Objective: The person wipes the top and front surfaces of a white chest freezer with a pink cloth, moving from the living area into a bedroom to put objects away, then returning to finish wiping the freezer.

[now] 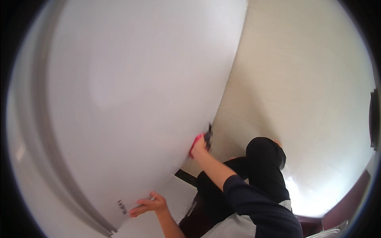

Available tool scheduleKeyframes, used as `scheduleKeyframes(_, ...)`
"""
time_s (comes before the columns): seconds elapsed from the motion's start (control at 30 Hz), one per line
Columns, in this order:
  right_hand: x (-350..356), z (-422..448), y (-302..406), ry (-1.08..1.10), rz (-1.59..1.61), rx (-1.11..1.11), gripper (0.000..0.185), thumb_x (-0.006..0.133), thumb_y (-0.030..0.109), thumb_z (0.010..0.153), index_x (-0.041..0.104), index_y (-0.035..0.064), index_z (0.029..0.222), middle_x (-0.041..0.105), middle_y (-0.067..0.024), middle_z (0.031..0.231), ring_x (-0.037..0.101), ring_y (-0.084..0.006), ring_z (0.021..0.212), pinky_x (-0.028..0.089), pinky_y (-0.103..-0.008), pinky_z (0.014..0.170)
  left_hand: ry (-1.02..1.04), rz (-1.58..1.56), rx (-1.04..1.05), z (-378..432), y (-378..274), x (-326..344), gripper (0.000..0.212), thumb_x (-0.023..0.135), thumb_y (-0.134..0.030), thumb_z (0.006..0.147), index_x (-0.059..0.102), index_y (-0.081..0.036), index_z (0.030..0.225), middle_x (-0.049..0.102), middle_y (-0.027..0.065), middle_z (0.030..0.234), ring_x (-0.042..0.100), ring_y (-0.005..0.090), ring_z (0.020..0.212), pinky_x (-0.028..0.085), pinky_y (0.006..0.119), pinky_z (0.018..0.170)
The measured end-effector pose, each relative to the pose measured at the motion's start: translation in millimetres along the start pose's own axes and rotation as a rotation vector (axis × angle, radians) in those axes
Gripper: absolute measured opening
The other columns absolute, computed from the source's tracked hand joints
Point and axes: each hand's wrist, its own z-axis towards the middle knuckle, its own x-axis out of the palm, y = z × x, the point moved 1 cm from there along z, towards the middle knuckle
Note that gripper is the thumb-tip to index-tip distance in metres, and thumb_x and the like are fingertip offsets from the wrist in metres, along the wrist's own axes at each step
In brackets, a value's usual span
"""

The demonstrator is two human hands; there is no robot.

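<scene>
A large white panel (143,89), glossy and slightly curved in this view, fills the left half. It may be an appliance side or a door; I cannot tell. My right hand (198,147) is closed around a pink-red cloth-like thing (195,142) at the panel's lower right edge. Just beyond that hand sits a blurred black part (209,135), and whether I hold it is unclear. My left hand (150,204) has its fingers spread by the panel's lower end, close to small dark printed writing (122,207). Nothing shows in it.
Beige floor tiles (297,83) stretch along the right of the panel. My bent legs in black trousers (265,154) are close to its edge. A dark strip (186,177) crosses the floor. Dark red woodwork (346,196) and a clear object (330,232) show at lower right.
</scene>
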Motion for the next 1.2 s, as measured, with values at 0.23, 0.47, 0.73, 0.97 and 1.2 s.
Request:
scheduleKeyframes(0.23, 141, -271, 99, 0.299, -0.474, -0.725, 0.052, 0.059, 0.027, 0.096, 0.044, -0.0036, 0.135, 0.053, -0.0155, 0.132, 0.048, -0.024, 0.123, 0.033, -0.0336, 0.107, 0.434, -0.463, 0.006, 5, -27, -71, 0.077, 0.044, -0.044, 0.098, 0.011, -0.004, 0.155, -0.005, 0.0321, 0.157, -0.004, 0.0535, 0.144, 0.002, 0.067, 0.111)
scheduleKeyframes(0.47, 38, -434, 57, 0.8, -0.884, -1.004, 0.079, 0.06, 0.007, 0.088, 0.015, 0.0009, 0.153, 0.026, -0.0267, 0.152, 0.03, -0.0406, 0.14, 0.022, -0.0391, 0.115, 0.526, -1.181, 0.122, 71, 55, -166, 0.068, 0.04, -0.04, 0.099, 0.022, -0.002, 0.152, 0.013, 0.0337, 0.154, 0.016, 0.0512, 0.142, 0.015, 0.061, 0.113)
scheduleKeyframes(0.73, 8, -458, 31, 0.983, -0.956, -1.027, 0.086, 0.071, 0.018, 0.085, 0.02, 0.0117, 0.154, 0.028, -0.034, 0.147, 0.024, -0.0515, 0.139, 0.024, -0.0497, 0.115, 0.519, -0.749, 0.504, 124, 123, -201, 0.051, 0.06, -0.026, 0.089, 0.053, -0.008, 0.136, 0.041, 0.0203, 0.148, 0.041, 0.0337, 0.136, 0.031, 0.051, 0.109)
scheduleKeyframes(0.97, 14, -400, -2, 0.897, -0.794, -1.011, 0.083, 0.072, 0.011, 0.083, 0.025, 0.0044, 0.151, 0.035, -0.0217, 0.15, 0.033, -0.0393, 0.138, 0.024, -0.0422, 0.115, 0.248, -0.766, 0.666, 144, 174, -145, 0.047, 0.069, -0.019, 0.081, 0.062, -0.012, 0.127, 0.041, 0.0202, 0.148, 0.04, 0.0361, 0.137, 0.03, 0.054, 0.11)
scheduleKeyframes(1.2, 160, -356, 54, 0.956, -0.873, -1.064, 0.068, 0.07, 0.023, 0.078, 0.046, 0.0092, 0.14, 0.048, -0.0216, 0.137, 0.042, -0.0429, 0.128, 0.029, -0.0508, 0.111, 0.692, -0.673, 0.589, 284, 83, -47, 0.063, 0.077, -0.017, 0.075, 0.056, -0.009, 0.134, 0.021, 0.027, 0.155, 0.023, 0.0452, 0.142, 0.025, 0.055, 0.113)
